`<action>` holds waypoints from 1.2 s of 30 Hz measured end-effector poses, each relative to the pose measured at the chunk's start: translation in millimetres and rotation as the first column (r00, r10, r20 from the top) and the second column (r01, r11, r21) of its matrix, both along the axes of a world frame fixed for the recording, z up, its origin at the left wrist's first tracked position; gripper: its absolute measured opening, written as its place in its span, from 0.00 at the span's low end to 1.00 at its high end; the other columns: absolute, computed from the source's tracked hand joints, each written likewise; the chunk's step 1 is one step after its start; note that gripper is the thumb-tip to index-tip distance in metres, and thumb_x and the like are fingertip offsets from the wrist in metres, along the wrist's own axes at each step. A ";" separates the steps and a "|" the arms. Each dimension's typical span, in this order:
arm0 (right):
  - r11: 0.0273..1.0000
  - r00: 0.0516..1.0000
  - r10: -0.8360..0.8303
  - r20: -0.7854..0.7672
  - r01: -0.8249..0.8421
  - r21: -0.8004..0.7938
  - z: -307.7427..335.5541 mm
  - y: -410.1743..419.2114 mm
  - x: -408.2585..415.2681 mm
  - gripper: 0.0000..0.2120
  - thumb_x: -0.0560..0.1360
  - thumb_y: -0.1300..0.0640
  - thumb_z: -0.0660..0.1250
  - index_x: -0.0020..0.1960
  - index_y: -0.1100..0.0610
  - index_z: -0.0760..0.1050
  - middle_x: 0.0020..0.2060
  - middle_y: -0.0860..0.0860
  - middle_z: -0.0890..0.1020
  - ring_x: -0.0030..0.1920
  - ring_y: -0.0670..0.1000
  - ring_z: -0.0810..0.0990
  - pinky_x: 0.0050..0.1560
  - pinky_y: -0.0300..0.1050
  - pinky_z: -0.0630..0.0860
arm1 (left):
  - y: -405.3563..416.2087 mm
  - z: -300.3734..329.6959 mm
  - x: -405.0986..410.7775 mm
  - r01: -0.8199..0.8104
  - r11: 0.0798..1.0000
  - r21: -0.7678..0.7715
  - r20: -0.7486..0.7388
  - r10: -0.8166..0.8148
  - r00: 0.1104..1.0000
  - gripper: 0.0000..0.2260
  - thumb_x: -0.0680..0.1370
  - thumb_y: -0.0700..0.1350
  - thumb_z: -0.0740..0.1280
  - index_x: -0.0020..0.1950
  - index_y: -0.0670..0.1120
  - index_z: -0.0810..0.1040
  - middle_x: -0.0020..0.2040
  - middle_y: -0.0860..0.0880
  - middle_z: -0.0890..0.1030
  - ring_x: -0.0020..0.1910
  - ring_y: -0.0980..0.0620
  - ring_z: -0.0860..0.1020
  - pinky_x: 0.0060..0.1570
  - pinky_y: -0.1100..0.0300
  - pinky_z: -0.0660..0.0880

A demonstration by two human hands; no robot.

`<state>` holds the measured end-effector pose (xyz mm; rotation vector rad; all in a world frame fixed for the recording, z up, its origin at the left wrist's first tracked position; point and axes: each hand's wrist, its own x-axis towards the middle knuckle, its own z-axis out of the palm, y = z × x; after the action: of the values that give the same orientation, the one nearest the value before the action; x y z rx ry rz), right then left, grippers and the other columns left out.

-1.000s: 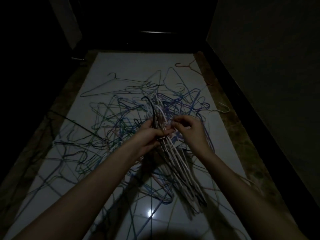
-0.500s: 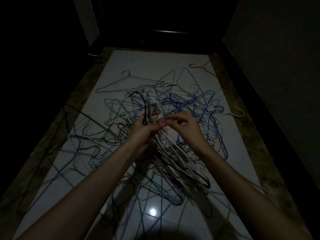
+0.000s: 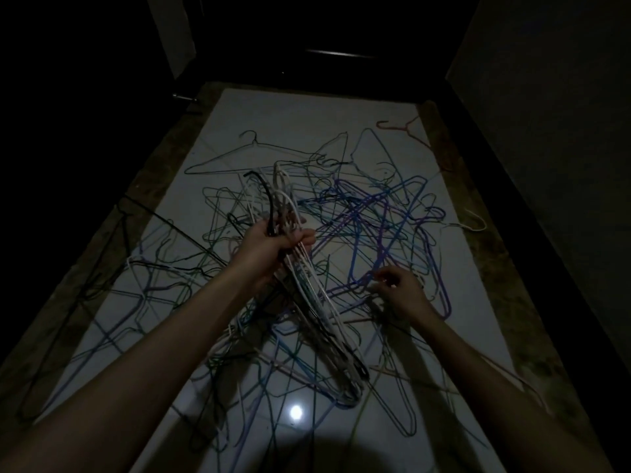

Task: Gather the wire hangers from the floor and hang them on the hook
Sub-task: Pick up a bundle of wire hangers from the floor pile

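Left hand (image 3: 269, 245) gripped bunched white and black wire hangers (image 3: 309, 295) by their necks, above tangled blue, purple and green wire hangers (image 3: 375, 220) on the pale glossy floor (image 3: 290, 117). Right hand (image 3: 404, 295), fingers loosely curled, reached into that tangle right of the bunch; whether it held anything was unclear.
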<state>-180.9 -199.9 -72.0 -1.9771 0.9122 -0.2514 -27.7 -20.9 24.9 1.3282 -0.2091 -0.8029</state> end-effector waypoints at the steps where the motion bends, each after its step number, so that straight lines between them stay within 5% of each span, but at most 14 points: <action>1: 1.000 1.000 -0.007 -0.020 0.007 0.007 -4.3 -2.6 -1.7 0.12 0.73 0.67 0.68 0.56 0.63 0.76 0.53 0.57 0.79 0.46 0.46 0.76 0.35 0.21 0.70 | -0.7 -0.2 -0.7 -0.001 1.000 -0.010 -0.013 0.001 1.000 0.08 0.77 0.30 0.61 0.50 0.40 0.75 0.44 0.43 0.82 0.40 0.52 0.83 0.46 0.58 0.81; 7: 0.981 0.997 -0.076 0.018 0.071 0.183 -11.8 -5.7 -8.7 0.17 0.74 0.72 0.63 0.61 0.63 0.72 0.53 0.55 0.75 0.41 0.43 0.76 0.32 0.28 0.75 | -4.4 0.8 -7.2 0.016 1.000 -0.005 -0.017 -0.016 1.000 0.09 0.77 0.30 0.61 0.49 0.42 0.76 0.44 0.42 0.82 0.39 0.52 0.83 0.41 0.62 0.81; 13: 0.992 1.000 -0.022 -0.018 0.024 0.126 -14.0 3.3 10.4 0.19 0.74 0.62 0.69 0.63 0.61 0.71 0.49 0.53 0.75 0.50 0.52 0.75 0.46 0.41 0.72 | -9.7 0.1 -13.1 0.048 0.999 0.018 -0.018 -0.048 0.999 0.08 0.77 0.30 0.61 0.49 0.42 0.76 0.44 0.42 0.81 0.38 0.53 0.83 0.44 0.60 0.81; 17: 0.993 1.000 -0.013 -0.008 0.014 0.118 -14.3 5.6 18.3 0.04 0.74 0.60 0.69 0.45 0.61 0.76 0.41 0.54 0.80 0.44 0.51 0.77 0.40 0.38 0.73 | -9.6 1.2 -15.4 0.042 0.999 0.014 -0.044 -0.041 0.998 0.09 0.77 0.30 0.61 0.49 0.41 0.75 0.44 0.42 0.81 0.36 0.54 0.83 0.42 0.61 0.81; 22: 0.988 0.991 -0.119 0.060 0.112 0.106 -13.5 -1.8 -6.9 0.17 0.71 0.54 0.73 0.34 0.57 0.66 0.30 0.53 0.74 0.35 0.51 0.75 0.36 0.41 0.75 | -3.7 -0.6 -17.4 0.030 1.000 0.009 -0.069 -0.029 0.997 0.09 0.77 0.29 0.60 0.48 0.40 0.75 0.43 0.41 0.81 0.35 0.54 0.83 0.37 0.64 0.80; 25: 0.997 0.993 -0.079 -0.092 0.079 -0.001 -20.2 -0.3 -26.7 0.20 0.70 0.52 0.74 0.33 0.57 0.63 0.26 0.52 0.68 0.28 0.48 0.68 0.25 0.28 0.64 | -2.5 -4.2 -17.2 0.012 1.000 0.014 -0.073 -0.011 0.997 0.08 0.77 0.29 0.61 0.48 0.40 0.76 0.42 0.42 0.81 0.36 0.53 0.83 0.38 0.63 0.80; 27: 0.997 0.981 -0.076 -0.181 0.072 -0.031 -28.3 0.5 -34.0 0.20 0.71 0.51 0.72 0.32 0.56 0.64 0.26 0.50 0.68 0.26 0.46 0.67 0.23 0.32 0.62 | -3.5 -6.6 -18.2 0.013 1.000 0.023 -0.067 -0.012 0.998 0.08 0.77 0.29 0.61 0.48 0.41 0.76 0.43 0.42 0.82 0.37 0.52 0.83 0.39 0.62 0.80; 32: 0.990 0.986 -0.132 -0.102 0.135 0.027 -29.6 -2.7 -35.0 0.13 0.75 0.56 0.68 0.32 0.55 0.71 0.29 0.49 0.77 0.32 0.49 0.78 0.33 0.40 0.72 | -9.6 -8.8 -22.7 0.006 0.999 0.031 -0.090 -0.004 0.996 0.08 0.77 0.30 0.62 0.50 0.40 0.76 0.41 0.43 0.83 0.38 0.51 0.83 0.43 0.59 0.81; 36: 0.979 0.979 -0.205 -0.008 0.205 -0.003 -22.1 -6.8 -40.1 0.13 0.76 0.51 0.65 0.33 0.50 0.74 0.49 0.58 0.75 0.40 0.57 0.80 0.42 0.54 0.79 | -9.8 -7.1 -23.2 0.019 0.999 0.040 -0.087 -0.015 0.996 0.09 0.76 0.29 0.62 0.49 0.41 0.77 0.43 0.41 0.82 0.40 0.50 0.83 0.47 0.57 0.81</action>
<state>-221.0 -206.7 -94.1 -1.8878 1.1239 -0.3614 -50.9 -30.7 17.8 1.3284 -0.1358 -0.8815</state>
